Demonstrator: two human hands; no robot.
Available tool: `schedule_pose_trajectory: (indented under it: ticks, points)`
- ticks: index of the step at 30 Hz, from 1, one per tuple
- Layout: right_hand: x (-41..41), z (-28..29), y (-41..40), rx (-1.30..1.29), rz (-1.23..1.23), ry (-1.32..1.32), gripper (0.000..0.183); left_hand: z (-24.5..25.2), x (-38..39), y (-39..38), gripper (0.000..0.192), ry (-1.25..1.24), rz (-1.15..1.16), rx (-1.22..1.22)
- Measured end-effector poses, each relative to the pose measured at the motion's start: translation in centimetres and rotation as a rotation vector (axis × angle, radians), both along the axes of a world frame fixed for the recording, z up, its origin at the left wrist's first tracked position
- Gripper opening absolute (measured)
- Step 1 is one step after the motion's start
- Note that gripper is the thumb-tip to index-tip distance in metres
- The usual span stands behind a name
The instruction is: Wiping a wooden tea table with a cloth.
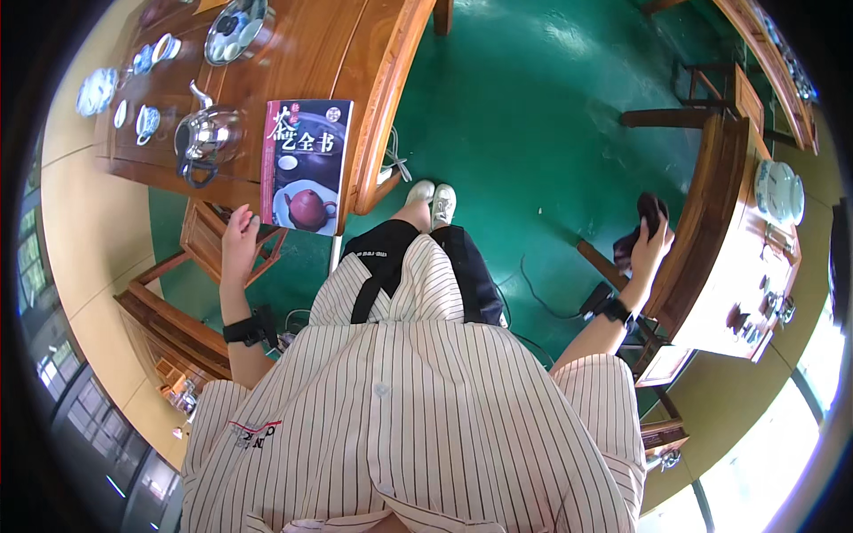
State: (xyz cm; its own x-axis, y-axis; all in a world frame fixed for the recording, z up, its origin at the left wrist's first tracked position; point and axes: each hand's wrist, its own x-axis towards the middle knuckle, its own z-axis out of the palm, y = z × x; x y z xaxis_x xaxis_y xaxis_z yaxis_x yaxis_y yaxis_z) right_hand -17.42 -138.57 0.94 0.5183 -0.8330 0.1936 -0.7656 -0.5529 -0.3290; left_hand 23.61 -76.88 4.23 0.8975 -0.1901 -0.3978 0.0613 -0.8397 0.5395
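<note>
My right hand grips a dark cloth, which hangs bunched beside the wooden table on the right. On the left, my left hand holds nothing, its fingers loosely bent. It is just below a paperback book whose cover pictures a reddish teapot and bears writing. The book lies at the corner of a wooden table. Beside it stands a shiny metal kettle with a dark handle.
Blue-and-white cups, a lidded porcelain bowl and a round metal tray share the left table. A porcelain pot stands on the right table. A wooden stool and floor cables are nearby.
</note>
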Motion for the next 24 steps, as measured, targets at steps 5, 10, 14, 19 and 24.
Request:
schedule_pose_trajectory:
  ticks: [5,10,14,19,24]
  points:
    - [9.7,3.3,-3.2,0.057,0.171,-0.119,0.037,0.2,-0.9,-7.1,0.046,0.037,-0.117,-0.21]
    - [20.4,8.7,-0.1,0.177,0.674,0.084,0.037,-0.7,2.2,-13.7,0.057,-0.036,-0.262,-0.244]
    - [25.3,11.6,0.8,0.288,0.791,0.265,0.04,-3.5,4.4,-14.2,0.068,-0.235,-0.416,0.119]
    - [30.4,11.3,-0.5,0.201,0.655,0.288,0.042,-1.5,4.3,-18.4,0.074,-0.146,-0.341,0.399]
    - [40.1,10.1,1.0,0.146,0.816,0.246,0.044,-0.7,4.3,-21.2,0.081,0.037,-0.125,0.48]
